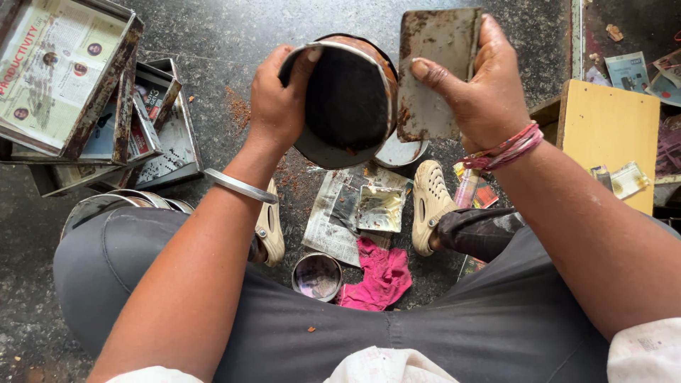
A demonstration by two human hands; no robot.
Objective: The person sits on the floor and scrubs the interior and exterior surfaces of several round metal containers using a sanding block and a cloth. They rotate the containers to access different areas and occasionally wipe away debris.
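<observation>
**Round tin and scraper held over the floor**

Closest in, the person sits low in dark grey trousers, knees spread, both forearms reaching out over the dark speckled floor [298, 28]. Between the feet — in pale clogs [430, 203] — lie a small round tin [317, 276], a crumpled pink cloth [379, 275] just beside it, and a sheet of newspaper [333, 220] with a square of foil [380, 208] resting on it.

Above these, the left hand [280, 99], a metal bangle [238, 186] on its wrist, is closed on the rim of a round baking tin [347, 99], thumb over the edge, tilting it so its dark inside faces the person. The right hand [482, 92], red threads at the wrist, grips a flat rusty metal plate [433, 71], held upright with its lower edge against the tin's side. Reddish crumbs are scattered on the floor below.

Further off to the left stand stacked rectangular trays [106, 99] lined with newspaper; to the right, a yellow wooden board [610, 135] — paper scraps lie around it.
</observation>
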